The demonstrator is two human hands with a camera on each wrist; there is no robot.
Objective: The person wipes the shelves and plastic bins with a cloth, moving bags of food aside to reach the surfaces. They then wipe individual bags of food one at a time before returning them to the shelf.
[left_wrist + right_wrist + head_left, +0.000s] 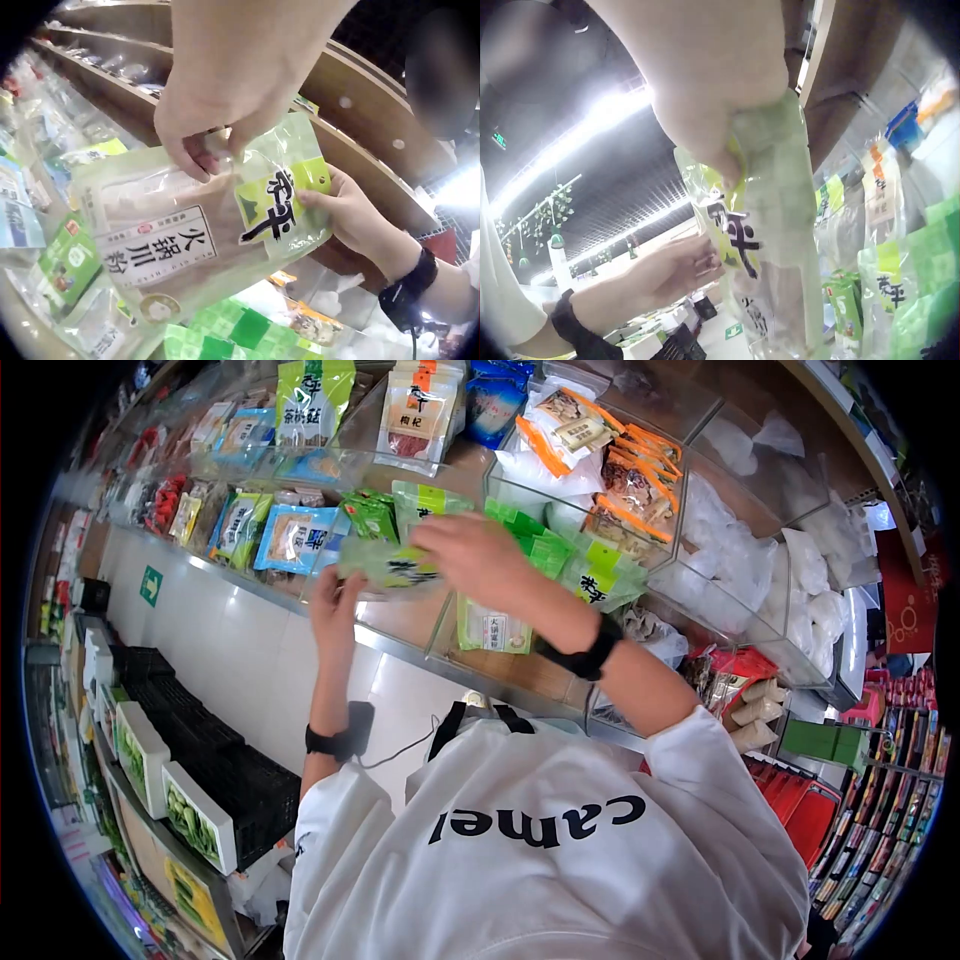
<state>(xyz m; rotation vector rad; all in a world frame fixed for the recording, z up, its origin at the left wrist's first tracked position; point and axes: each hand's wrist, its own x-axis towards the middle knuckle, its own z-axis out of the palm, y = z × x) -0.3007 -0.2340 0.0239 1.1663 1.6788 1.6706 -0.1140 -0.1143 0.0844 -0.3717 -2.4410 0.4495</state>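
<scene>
A pale green see-through packet of hot pot noodles (161, 232) is held up over the shelf front, its printed face toward the left wrist view. My right hand (475, 555) pinches its header end, thumb on the lime label in the left wrist view. Along one long side of the packet, my left hand (217, 112) pinches the edge between thumb and fingers. In the head view the left hand (335, 605) is lower and to the left of the right one. A similar noodle packet (493, 628) lies below the right forearm in a shelf compartment.
Clear dividers split the shelf around blue packets (295, 540), green packets (370, 515) and orange-edged bags of dried food (635, 485). White plastic bags (725, 550) fill bins at the right. Black crates (190, 730) stand across the aisle at the left.
</scene>
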